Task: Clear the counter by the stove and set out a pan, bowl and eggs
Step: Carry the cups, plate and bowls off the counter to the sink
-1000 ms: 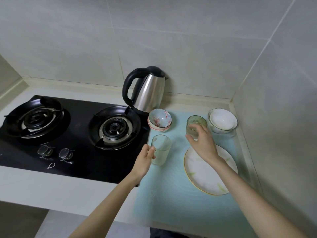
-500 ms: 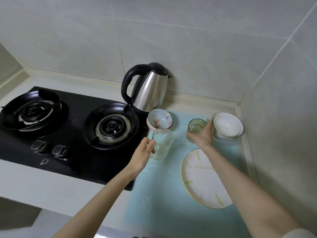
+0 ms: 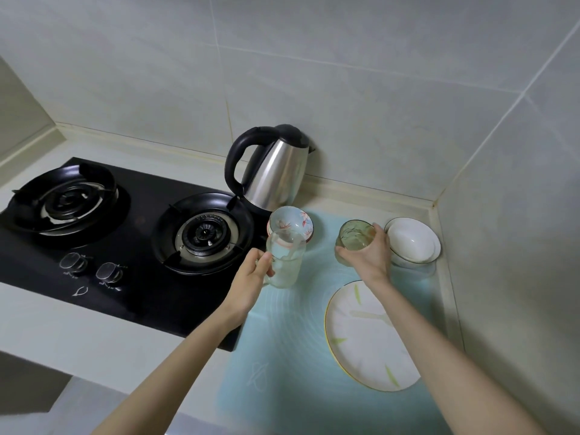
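Note:
My left hand (image 3: 254,274) grips the handle side of a clear glass mug (image 3: 286,259), held just above the pale blue mat (image 3: 282,356) to the right of the stove. My right hand (image 3: 367,257) is wrapped around a short green-tinted glass (image 3: 355,235) near the back of the mat. Behind the mug stand stacked floral bowls (image 3: 292,219). White bowls (image 3: 412,240) sit stacked in the back right corner. A white plate with green leaf marks and a gold rim (image 3: 367,337) lies on the mat under my right forearm.
A black two-burner gas stove (image 3: 125,246) fills the left of the counter, its knobs at the front. A steel kettle with a black handle (image 3: 273,174) stands against the back wall. Tiled walls close in behind and on the right.
The clear mug has come up off the mat in my left hand. My right hand has closed round the green glass from its right side. The view has shifted slightly.

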`<state>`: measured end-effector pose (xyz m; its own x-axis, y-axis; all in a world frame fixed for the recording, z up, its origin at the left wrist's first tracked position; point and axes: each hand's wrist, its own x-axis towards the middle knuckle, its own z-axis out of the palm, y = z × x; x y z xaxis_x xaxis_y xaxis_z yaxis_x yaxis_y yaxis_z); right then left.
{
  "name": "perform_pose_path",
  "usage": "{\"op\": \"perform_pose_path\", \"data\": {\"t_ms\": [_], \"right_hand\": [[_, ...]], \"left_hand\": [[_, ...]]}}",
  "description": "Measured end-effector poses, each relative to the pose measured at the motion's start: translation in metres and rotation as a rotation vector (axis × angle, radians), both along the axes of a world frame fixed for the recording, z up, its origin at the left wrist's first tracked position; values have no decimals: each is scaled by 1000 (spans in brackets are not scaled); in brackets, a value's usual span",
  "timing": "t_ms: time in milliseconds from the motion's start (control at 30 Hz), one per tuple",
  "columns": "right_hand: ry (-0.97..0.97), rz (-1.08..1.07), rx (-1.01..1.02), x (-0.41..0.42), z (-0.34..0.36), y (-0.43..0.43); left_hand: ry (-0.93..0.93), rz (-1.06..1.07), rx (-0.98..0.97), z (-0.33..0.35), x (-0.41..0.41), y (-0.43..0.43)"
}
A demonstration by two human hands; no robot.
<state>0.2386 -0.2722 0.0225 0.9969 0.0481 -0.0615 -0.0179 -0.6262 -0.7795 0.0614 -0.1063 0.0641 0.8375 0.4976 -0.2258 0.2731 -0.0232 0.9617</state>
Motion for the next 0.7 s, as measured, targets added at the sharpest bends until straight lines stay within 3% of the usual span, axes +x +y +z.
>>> {"op": "perform_pose_path", "data": {"t_ms": [333, 700], "right_hand": [[-163, 413, 109, -68, 88, 44], [-209, 747, 126, -207, 108, 161]], "left_hand": [[-127, 199, 17, 38, -58, 29], [-127, 444, 140, 57, -218, 109]]}}
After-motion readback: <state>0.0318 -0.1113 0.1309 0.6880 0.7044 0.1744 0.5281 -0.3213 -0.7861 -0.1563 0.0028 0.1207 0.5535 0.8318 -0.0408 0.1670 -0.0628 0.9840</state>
